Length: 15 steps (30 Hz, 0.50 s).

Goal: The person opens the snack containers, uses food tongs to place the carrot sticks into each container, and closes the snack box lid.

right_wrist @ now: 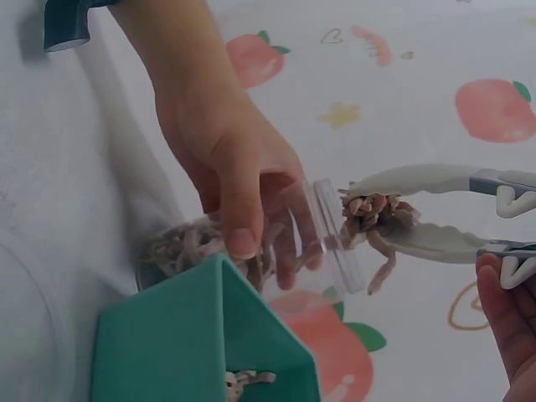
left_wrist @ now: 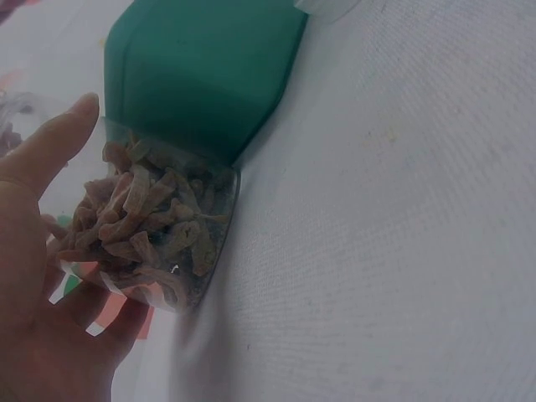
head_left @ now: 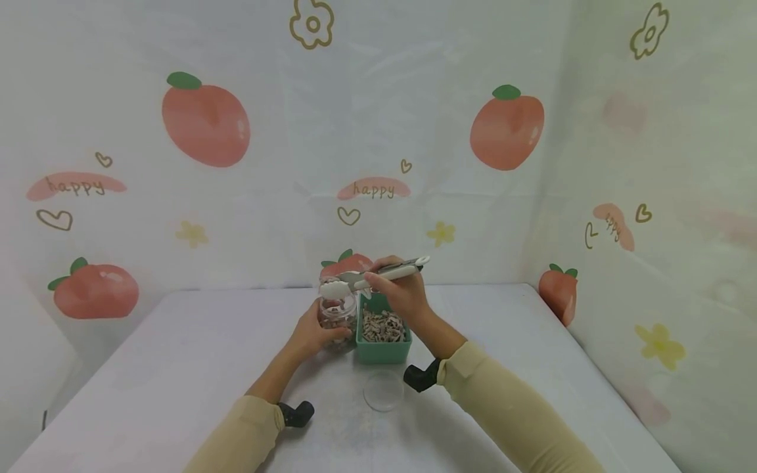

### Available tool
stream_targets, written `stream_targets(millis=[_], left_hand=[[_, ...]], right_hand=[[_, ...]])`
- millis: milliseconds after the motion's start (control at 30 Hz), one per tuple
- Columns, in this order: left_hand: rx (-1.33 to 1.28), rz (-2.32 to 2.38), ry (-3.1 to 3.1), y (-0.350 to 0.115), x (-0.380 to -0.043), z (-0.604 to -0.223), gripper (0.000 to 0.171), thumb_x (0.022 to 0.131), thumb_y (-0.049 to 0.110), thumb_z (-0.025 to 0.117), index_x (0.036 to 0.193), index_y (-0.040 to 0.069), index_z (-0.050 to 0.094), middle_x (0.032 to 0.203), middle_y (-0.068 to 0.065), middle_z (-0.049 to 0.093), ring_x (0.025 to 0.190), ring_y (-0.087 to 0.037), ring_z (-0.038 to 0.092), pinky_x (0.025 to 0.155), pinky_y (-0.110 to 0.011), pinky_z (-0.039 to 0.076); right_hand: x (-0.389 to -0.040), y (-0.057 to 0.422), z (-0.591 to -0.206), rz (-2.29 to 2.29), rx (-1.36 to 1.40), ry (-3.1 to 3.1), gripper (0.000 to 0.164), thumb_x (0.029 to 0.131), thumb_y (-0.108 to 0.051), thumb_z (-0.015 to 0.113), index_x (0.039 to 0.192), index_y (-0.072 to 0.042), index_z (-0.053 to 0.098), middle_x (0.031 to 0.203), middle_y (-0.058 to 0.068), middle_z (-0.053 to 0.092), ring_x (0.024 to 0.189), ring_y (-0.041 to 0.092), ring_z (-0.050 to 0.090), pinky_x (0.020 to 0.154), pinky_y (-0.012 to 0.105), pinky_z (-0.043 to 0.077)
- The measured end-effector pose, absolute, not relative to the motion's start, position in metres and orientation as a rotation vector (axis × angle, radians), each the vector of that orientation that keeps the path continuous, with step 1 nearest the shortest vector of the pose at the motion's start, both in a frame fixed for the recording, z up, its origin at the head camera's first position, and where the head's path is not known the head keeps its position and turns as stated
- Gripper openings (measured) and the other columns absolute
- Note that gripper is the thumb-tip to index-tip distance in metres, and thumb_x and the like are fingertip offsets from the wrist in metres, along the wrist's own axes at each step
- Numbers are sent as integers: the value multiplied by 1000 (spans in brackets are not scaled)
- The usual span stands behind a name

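My left hand [head_left: 309, 334] grips a clear jar [head_left: 338, 315], thumb on the near side and fingers behind. In the left wrist view, brownish-grey dried strips [left_wrist: 155, 222] fill the lower part of the jar. My right hand [head_left: 405, 295] holds white and grey tongs [head_left: 393, 271] by their handles. Between the tong tips, a clump of strips [right_wrist: 377, 218] is pinched just above the jar's open mouth, one strip dangling. Right beside the jar stands a green rectangular container [head_left: 383, 353], with more of the strips [head_left: 384, 326] inside.
A clear round lid [head_left: 383, 392] lies on the white tabletop [head_left: 225, 368] in front of the green container. Behind the table hangs a white backdrop [head_left: 378, 131] with fruit and flower prints. Black wrist mounts [head_left: 421, 376] stick out from both sleeves.
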State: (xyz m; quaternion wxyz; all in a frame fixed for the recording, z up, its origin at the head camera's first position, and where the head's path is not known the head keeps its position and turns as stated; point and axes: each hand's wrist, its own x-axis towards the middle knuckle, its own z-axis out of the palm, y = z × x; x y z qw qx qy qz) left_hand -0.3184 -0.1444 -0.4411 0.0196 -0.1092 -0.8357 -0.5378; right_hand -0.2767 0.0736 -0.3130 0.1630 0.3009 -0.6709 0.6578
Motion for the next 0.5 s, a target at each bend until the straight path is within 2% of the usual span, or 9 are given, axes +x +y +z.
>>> stream_targets(millis=[167, 367, 500], left_hand=[[-350, -1680, -2584, -145, -318, -441, 85, 78, 25, 83, 145, 8, 33, 139, -15, 50, 131, -34, 44, 105, -53, 35], [-347, -1674, -2584, -144, -317, -440, 89, 78, 24, 83, 148, 7, 30, 140, -16, 49, 131, -35, 43, 105, -54, 34], [-342, -1685, -2577, -144, -315, -439, 89, 78, 22, 84, 148, 7, 30, 139, -16, 49, 130, -35, 44, 105, -53, 35]], right_hand=[[-276, 73, -316, 1886, 801, -1969, 17, 88, 4, 67, 98, 17, 63, 90, 27, 64, 72, 10, 64, 68, 28, 54], [-275, 75, -320, 1896, 760, -1987, 18, 88, 2, 68, 99, 16, 63, 92, 22, 66, 74, 11, 64, 70, 29, 55], [-275, 77, -322, 1884, 737, -2014, 19, 88, 1, 68, 100, 15, 63, 91, 21, 67, 75, 12, 66, 72, 35, 56]])
